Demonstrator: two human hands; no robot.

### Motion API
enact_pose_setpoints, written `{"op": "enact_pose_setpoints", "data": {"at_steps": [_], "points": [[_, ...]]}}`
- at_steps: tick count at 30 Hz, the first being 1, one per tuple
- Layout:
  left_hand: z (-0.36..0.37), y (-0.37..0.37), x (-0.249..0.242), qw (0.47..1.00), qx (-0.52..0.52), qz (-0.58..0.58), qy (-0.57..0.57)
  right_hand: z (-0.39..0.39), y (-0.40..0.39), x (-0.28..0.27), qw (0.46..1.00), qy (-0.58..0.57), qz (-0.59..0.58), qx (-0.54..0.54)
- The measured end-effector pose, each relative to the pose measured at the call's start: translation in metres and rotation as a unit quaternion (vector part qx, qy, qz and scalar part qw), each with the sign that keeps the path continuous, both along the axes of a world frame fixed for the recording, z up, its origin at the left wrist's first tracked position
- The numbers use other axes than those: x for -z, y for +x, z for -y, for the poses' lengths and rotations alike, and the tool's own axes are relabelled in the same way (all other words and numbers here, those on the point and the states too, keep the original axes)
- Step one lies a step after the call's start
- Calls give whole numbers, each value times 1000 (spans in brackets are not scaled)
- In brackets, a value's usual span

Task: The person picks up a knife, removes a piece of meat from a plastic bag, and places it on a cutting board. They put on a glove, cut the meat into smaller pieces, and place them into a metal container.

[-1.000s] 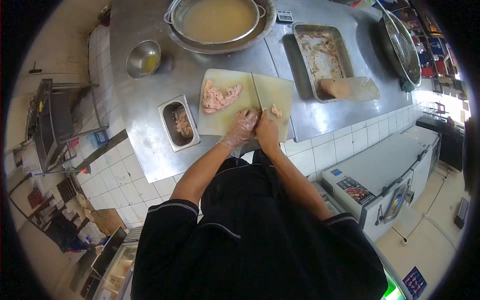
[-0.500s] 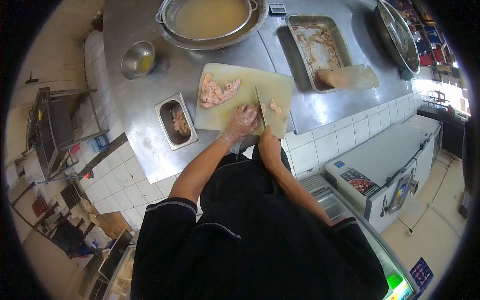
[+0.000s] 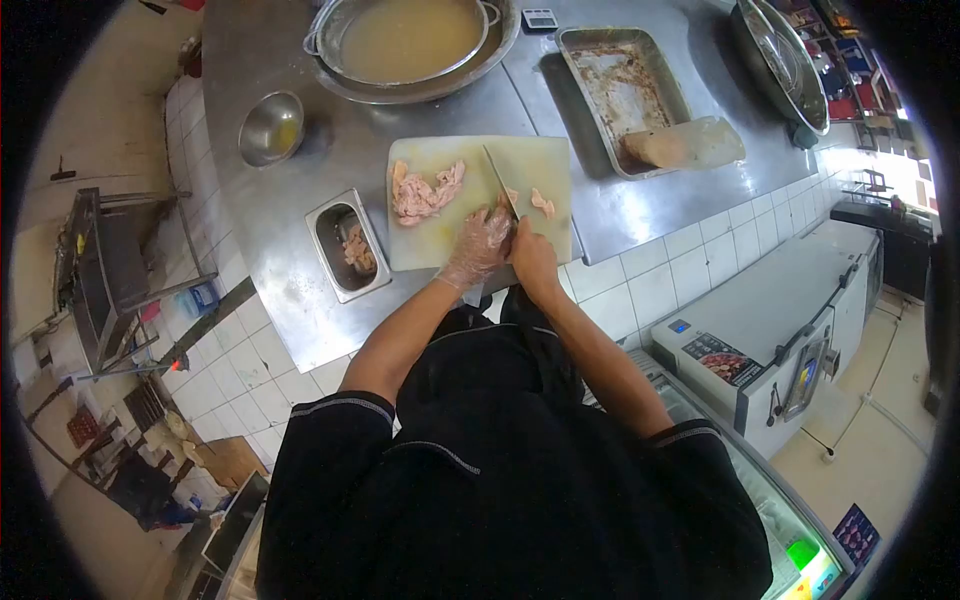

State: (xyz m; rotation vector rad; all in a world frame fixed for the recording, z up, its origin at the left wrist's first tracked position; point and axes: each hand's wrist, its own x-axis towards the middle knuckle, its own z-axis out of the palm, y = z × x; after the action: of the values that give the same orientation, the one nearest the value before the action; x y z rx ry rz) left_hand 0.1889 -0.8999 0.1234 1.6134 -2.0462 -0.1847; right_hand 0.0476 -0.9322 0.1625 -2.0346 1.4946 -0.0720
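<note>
My right hand (image 3: 533, 257) grips a knife (image 3: 497, 172), its blade angled up and left across the white cutting board (image 3: 450, 148). Close against the blade's left side, my left hand (image 3: 480, 245), in a clear plastic glove, has its fingers curled over a piece of raw chicken that they mostly hide. A larger heap of raw chicken (image 3: 420, 195) lies on the board's left half. To the right of the knife rests a small cut chicken strip (image 3: 542, 203). Left of the board, a steel container (image 3: 325, 225) holds chicken pieces (image 3: 357, 248).
A large pot of cloudy liquid (image 3: 410, 40) stands in a wide basin behind the board. A small steel bowl (image 3: 270, 130) is at the left. On the right are a stained metal tray (image 3: 625, 85) with a bag-like item (image 3: 690, 146) over its edge, and a large round pan (image 3: 785, 65).
The knife has tilted further left, its handle shifting left and up with my right hand, close to my left fingers. The view has shifted slightly.
</note>
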Motion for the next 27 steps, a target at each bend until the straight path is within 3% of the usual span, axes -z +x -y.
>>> {"op": "enact_pose_setpoints", "data": {"at_steps": [5,8,11,17,27], "points": [[-8,9,0,1000,2,3,19,15,-9,5,1000,8,15,-11],[-12,11,3,995,-30,-60,77,12,-16,5,999,3,32,-15],[-13,16,-3,999,-22,-36,25,9,-19,9,999,-6,43,-16],[3,36,-12,989,93,11,114,11,-17,-5,999,-12,43,-23],[2,36,-4,992,77,38,96,23,-3,0,999,-11,31,-26]]}}
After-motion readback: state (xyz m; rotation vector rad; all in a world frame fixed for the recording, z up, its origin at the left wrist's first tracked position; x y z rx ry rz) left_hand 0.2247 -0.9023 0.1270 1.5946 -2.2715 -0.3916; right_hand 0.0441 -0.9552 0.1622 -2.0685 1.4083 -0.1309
